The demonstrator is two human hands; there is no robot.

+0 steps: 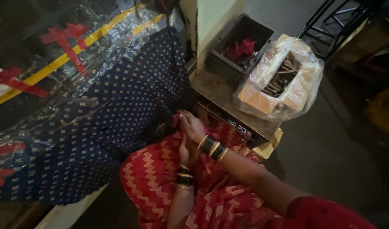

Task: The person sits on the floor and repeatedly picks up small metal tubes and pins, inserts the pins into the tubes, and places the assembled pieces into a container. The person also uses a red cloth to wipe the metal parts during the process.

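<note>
Two hands meet in the person's lap, just below the near edge of a low metal surface [215,91]. The right hand [191,125] lies on top, fingers curled over a small pink-red scrap [176,120] that peeks out at its upper left; how firmly it grips I cannot tell. The left hand [185,150] sits directly under it, palm up against it, mostly hidden, so its opening cannot be judged. Both wrists wear dark and gold bangles. Up and to the right on the surface stands a dark open bin [239,44] holding more red pieces, and beside it a cardboard box [283,74] wrapped in clear plastic, filled with metal rods. A dotted navy cloth [101,123] lies to the left.
</note>
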